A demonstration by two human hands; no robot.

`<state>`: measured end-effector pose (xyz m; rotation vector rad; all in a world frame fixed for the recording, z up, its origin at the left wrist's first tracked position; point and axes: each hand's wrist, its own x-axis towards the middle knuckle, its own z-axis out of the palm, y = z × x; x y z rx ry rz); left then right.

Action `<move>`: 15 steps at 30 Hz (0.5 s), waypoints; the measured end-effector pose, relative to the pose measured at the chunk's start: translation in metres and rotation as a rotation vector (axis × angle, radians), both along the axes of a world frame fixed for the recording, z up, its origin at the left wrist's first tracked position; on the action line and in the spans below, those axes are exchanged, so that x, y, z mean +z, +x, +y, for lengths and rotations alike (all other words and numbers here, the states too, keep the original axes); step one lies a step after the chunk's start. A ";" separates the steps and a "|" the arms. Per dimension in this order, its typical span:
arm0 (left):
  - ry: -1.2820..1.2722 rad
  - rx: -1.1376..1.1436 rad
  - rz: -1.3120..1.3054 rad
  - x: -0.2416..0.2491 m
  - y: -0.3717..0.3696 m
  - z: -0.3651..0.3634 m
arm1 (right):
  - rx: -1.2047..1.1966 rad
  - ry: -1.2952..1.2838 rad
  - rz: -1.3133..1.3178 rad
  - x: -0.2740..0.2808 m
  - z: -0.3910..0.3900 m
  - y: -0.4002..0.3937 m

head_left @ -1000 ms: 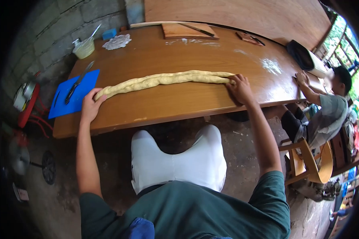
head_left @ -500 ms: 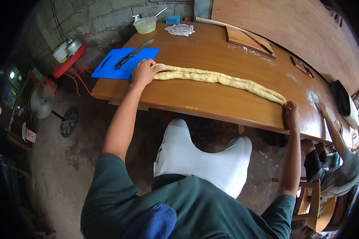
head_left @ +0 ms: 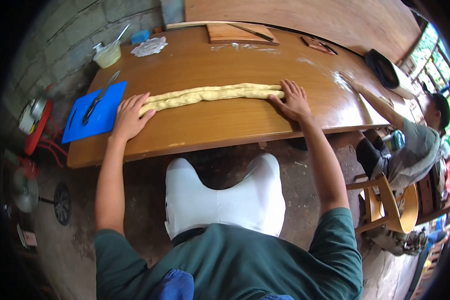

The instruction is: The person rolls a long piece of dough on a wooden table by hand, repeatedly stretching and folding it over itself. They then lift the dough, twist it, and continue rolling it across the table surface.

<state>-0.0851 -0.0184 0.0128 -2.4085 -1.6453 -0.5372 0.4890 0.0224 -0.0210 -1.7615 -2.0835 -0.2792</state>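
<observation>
A doubled length of pale dough [head_left: 210, 94] lies flat on the brown wooden counter [head_left: 195, 127], in front of the seated person's knees. Its long axis runs from left to right, roughly along the counter's near edge, with a slight bend, and its right end sits a little higher in the view than its left. The two strands lie side by side along this axis, with a groove between them. The left grip [head_left: 144, 104] is at the left end, thumb and fingers apart, palm down and fingers reaching over the dough. The right grip [head_left: 283, 91] is at the other end, also apart, with the thumb on the near side and the fingers on the far side. Left of the dough, a knife [head_left: 100, 100] lies on a blue board [head_left: 97, 127], its tip pointing away from the person. At the right, a co-worker's hand [head_left: 350, 81] rests by whitish powder [head_left: 338, 78].
</observation>
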 end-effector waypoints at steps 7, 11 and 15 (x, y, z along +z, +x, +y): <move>-0.070 0.086 -0.077 0.005 -0.006 0.010 | -0.027 -0.134 0.013 0.027 0.002 -0.003; -0.066 0.184 -0.067 0.008 0.003 0.012 | -0.016 -0.113 -0.014 0.033 0.006 -0.007; -0.019 0.191 -0.101 0.006 0.006 0.011 | -0.098 -0.176 -0.024 0.041 -0.008 -0.020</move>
